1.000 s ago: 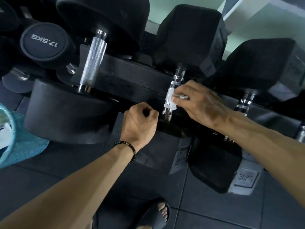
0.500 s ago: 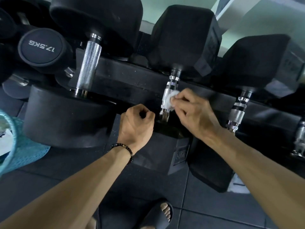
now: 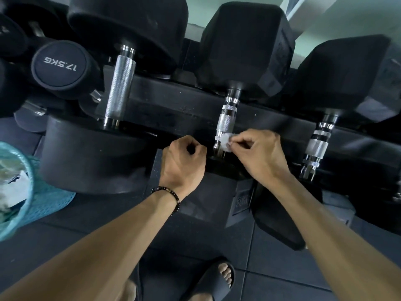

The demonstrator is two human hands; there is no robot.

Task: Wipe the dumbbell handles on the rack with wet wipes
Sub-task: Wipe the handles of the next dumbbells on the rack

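Three black dumbbells lie across the black rack point(image 3: 178, 109) with chrome handles facing me. My right hand point(image 3: 258, 153) pinches a small white wet wipe point(image 3: 225, 141) against the lower end of the middle handle point(image 3: 225, 122). My left hand point(image 3: 184, 164), with a bead bracelet on the wrist, is curled into a fist just left of that handle, above the near dumbbell head; nothing shows in it. The left handle point(image 3: 119, 90) and the right handle point(image 3: 318, 144) are untouched.
A round 17.5KG dumbbell head point(image 3: 58, 66) sits at the upper left among other weights. A teal mesh basket point(image 3: 41, 205) with white contents stands on the dark floor tiles at the left. My sandalled foot point(image 3: 217, 281) is below.
My right hand has slid the wipe down the middle handle, from its upper-middle part to its lower end. The left hand has stayed in its fist beside the handle.
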